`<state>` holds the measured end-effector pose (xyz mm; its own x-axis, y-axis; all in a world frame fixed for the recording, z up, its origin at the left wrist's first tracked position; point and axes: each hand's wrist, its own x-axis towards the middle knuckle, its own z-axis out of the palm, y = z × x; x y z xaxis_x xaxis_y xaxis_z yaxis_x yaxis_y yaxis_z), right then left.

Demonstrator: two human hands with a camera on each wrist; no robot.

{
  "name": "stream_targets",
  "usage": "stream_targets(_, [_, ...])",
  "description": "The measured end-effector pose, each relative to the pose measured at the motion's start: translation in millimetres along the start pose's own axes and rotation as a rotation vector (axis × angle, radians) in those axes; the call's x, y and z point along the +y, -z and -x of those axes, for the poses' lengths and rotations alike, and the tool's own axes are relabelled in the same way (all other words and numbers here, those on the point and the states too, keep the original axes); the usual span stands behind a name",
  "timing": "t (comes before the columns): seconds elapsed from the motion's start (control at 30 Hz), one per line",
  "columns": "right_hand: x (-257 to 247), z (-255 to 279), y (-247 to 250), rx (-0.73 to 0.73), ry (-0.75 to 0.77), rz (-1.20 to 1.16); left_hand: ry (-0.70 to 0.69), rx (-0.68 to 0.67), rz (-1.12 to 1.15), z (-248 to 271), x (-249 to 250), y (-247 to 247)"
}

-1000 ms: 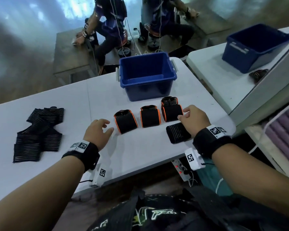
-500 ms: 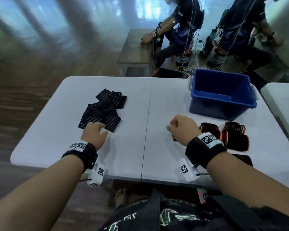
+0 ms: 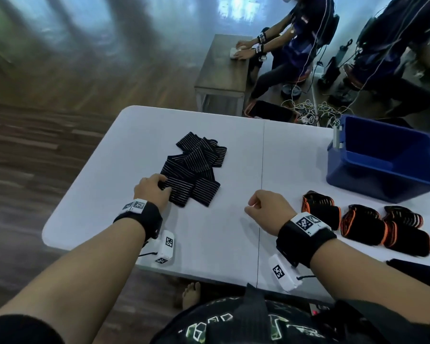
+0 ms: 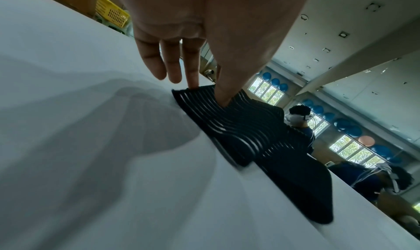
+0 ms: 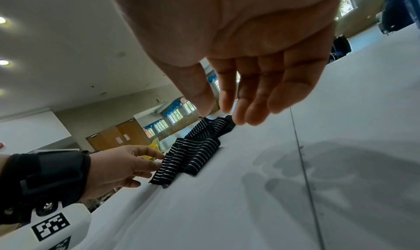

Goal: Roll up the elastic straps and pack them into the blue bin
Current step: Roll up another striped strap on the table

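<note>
A pile of flat black elastic straps [image 3: 196, 167] with thin white stripes lies on the white table [image 3: 216, 234], left of centre. My left hand [image 3: 163, 184] is at the pile's near-left corner. In the left wrist view its thumb [image 4: 223, 97] lies on the nearest strap [image 4: 227, 121] and a fingertip meets that strap's edge, pinching it. My right hand [image 3: 249, 207] hovers over bare table right of the pile, its fingers [image 5: 250, 101] loosely curled and holding nothing. The blue bin [image 3: 382, 167] stands at the far right.
Three rolled straps with orange edges [image 3: 363, 224] lie in a row in front of the bin, and a plain black roll [image 3: 412, 271] sits by the near table edge. Beyond the table are a grey bench [image 3: 224, 70], seated people and floor cables.
The view swung left from the rolled straps to the flat pile. My left hand reached the pile and took hold of a strap edge. My right hand left the black roll and moved toward the table's middle.
</note>
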<state>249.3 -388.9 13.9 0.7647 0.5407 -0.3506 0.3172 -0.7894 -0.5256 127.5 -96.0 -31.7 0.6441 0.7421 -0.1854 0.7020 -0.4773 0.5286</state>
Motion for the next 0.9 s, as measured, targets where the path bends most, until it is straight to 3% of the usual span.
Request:
stream_targets(0.2, [-24.4, -23.3, -17.8, 0.006, 0.010, -0.001, 0.000, -0.005, 0.122, -12.1, -13.7, 5.4])
stream_targets(0.5, [-74.2, -87.5, -34.1, 0.066, 0.094, -0.018, -0.098, -0.162, 0.064, -14.8, -16.9, 2.1])
stream_targets(0.6, [-84.2, -108.2, -38.3, 0.074, 0.072, -0.060, -0.111, -0.198, 0.150, -11.5, -18.8, -4.7])
stream_targets(0.73, [-88.5, -126.1, -45.9, 0.042, 0.012, -0.179, -0.130, -0.199, 0.245, -12.9, -23.7, -1.7])
stream_targets(0.9, [-93.3, -126.5, -48.0, 0.104, -0.036, -0.201, -0.169, -0.141, 0.303, -21.4, -26.0, 23.0])
